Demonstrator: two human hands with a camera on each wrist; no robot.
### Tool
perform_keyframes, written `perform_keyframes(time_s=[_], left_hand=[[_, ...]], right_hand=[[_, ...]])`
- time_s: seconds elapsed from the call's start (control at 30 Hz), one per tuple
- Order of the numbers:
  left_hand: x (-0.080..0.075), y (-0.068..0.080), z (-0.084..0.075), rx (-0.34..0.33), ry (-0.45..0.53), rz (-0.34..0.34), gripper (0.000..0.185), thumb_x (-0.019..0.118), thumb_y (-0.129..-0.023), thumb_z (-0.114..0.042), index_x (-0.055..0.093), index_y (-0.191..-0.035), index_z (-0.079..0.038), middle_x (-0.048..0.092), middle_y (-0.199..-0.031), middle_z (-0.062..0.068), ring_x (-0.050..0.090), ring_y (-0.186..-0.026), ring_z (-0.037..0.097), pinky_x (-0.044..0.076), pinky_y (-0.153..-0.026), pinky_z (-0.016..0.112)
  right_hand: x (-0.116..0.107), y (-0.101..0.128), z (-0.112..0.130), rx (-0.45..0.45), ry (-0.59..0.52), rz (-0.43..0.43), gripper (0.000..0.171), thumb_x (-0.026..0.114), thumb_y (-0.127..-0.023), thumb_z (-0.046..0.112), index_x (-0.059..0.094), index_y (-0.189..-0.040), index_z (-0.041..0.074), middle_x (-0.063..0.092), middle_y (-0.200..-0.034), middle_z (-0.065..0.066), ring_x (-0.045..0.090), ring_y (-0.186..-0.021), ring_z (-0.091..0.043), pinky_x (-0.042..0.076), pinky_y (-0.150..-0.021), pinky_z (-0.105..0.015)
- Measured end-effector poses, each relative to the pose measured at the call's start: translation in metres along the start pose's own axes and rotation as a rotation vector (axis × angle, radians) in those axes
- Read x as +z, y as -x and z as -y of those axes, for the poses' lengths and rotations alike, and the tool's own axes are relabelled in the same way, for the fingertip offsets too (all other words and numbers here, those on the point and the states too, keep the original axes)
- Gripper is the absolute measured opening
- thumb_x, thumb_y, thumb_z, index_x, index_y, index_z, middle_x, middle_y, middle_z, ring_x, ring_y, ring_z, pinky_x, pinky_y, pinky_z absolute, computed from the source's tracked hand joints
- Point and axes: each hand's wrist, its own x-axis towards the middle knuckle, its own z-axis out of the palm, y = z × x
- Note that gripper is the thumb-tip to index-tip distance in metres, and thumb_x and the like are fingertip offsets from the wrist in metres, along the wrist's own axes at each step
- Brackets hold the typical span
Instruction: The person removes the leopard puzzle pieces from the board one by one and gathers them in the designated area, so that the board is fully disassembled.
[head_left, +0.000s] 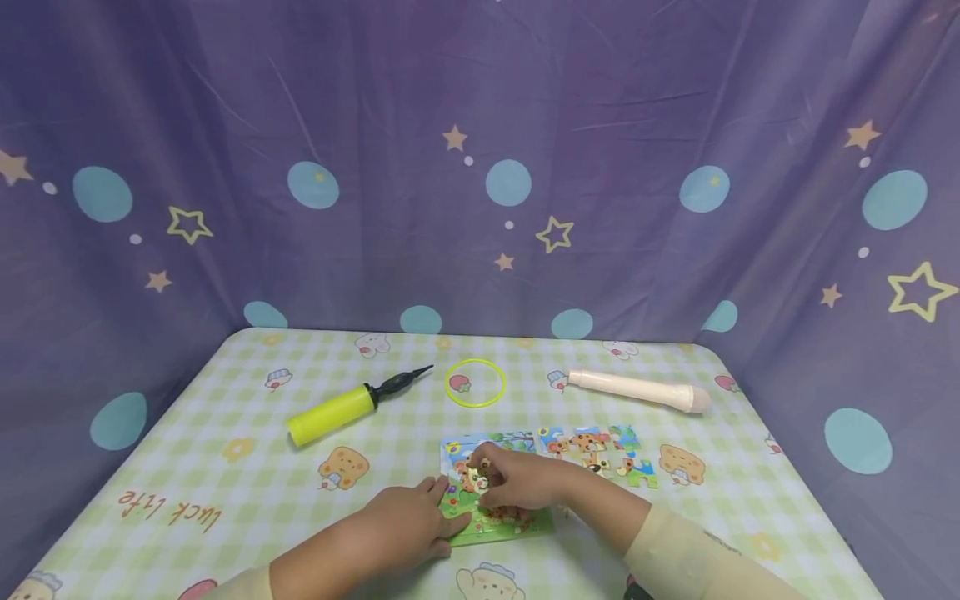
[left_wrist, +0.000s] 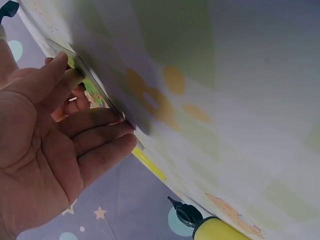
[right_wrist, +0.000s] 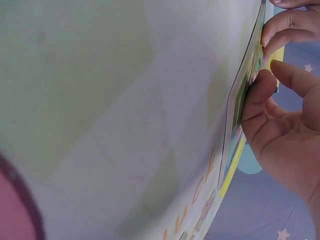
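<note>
A jigsaw board [head_left: 498,537] with a spotted cartoon animal and a green lower border lies flat near the table's front. My left hand [head_left: 405,521] rests at its left edge, fingers mostly straight; the left wrist view shows their tips against the board's rim. Over the middle of the picture is my right hand [head_left: 525,482], with bent index finger and thumb on either side of a patch of the animal. I cannot tell whether they pinch a piece there. Beside the board on the right lie several loose puzzle pieces [head_left: 587,439], partly behind my right wrist.
A yellow hand pump [head_left: 333,415] with a black nozzle lies at the left. Behind the board is a thin yellow ring [head_left: 476,406]. A pale microphone-shaped stick [head_left: 637,390] lies back right. The checked tablecloth [head_left: 247,500] meets a purple curtain [head_left: 390,250] at the back.
</note>
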Motion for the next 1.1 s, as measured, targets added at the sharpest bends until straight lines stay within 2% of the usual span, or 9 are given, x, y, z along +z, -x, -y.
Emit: perform_keyframes(time_s=[0.2,0.43,0.6,0.7,0.83,0.97,1.1], left_hand=[[-0.001,0.000,0.000,0.003,0.003,0.000,0.047,0.056,-0.093,-0.053,0.049,-0.140,-0.049,0.044,-0.152,0.013,0.046,-0.137,0.029,0.056,-0.086,0.045],[-0.001,0.000,0.001,0.011,0.011,-0.002,0.047,0.056,-0.093,-0.052,0.050,-0.139,-0.048,0.045,-0.151,0.013,0.047,-0.136,0.030,0.055,-0.088,0.046],[-0.001,0.002,0.000,0.019,0.008,-0.011,0.047,0.056,-0.093,-0.052,0.051,-0.139,-0.046,0.046,-0.150,0.013,0.048,-0.135,0.030,0.056,-0.086,0.044],[-0.001,0.002,0.000,0.022,0.010,-0.014,0.046,0.057,-0.093,-0.051,0.052,-0.139,-0.046,0.046,-0.150,0.013,0.049,-0.135,0.030,0.056,-0.086,0.044],[-0.002,0.001,0.001,0.023,0.019,-0.014,0.047,0.057,-0.093,-0.051,0.051,-0.139,-0.045,0.044,-0.151,0.014,0.047,-0.136,0.032,0.054,-0.092,0.045],[-0.001,0.000,0.001,0.024,0.022,-0.012,0.048,0.056,-0.094,-0.051,0.051,-0.140,-0.043,0.043,-0.151,0.016,0.046,-0.136,0.034,0.050,-0.098,0.048],[-0.001,0.001,0.000,0.026,0.028,-0.011,0.048,0.056,-0.094,-0.050,0.050,-0.141,-0.043,0.043,-0.152,0.016,0.045,-0.137,0.035,0.049,-0.100,0.049]], right_hand=[[0.000,-0.001,0.000,-0.019,-0.016,-0.009,0.034,0.061,-0.097,0.026,0.039,-0.123,0.025,0.062,-0.080,-0.009,0.058,-0.052,-0.019,0.054,-0.050,-0.035],[0.006,-0.003,0.002,-0.043,0.191,-0.127,0.020,0.056,-0.100,0.032,0.042,-0.114,0.028,0.056,-0.069,0.003,0.053,-0.049,-0.012,0.048,-0.052,-0.028],[0.004,-0.002,0.005,-0.062,0.301,-0.197,0.015,0.059,-0.098,0.033,0.046,-0.104,0.028,0.058,-0.079,0.010,0.052,-0.061,-0.007,0.047,-0.058,-0.025],[-0.004,0.003,0.005,-0.101,0.279,-0.221,0.012,0.060,-0.098,0.032,0.049,-0.099,0.026,0.059,-0.082,0.009,0.055,-0.066,-0.007,0.047,-0.060,-0.024],[-0.023,0.014,0.004,-0.128,0.140,-0.226,0.010,0.059,-0.099,0.027,0.052,-0.099,0.020,0.065,-0.084,-0.003,0.064,-0.072,-0.018,0.051,-0.060,-0.028],[-0.043,0.028,-0.002,-0.099,0.047,-0.216,0.013,0.059,-0.099,0.027,0.052,-0.100,0.016,0.067,-0.090,-0.013,0.067,-0.076,-0.026,0.055,-0.062,-0.039],[-0.062,0.044,-0.014,-0.060,-0.007,-0.191,0.017,0.060,-0.099,0.026,0.053,-0.101,0.010,0.068,-0.093,-0.017,0.067,-0.076,-0.032,0.054,-0.063,-0.047]])
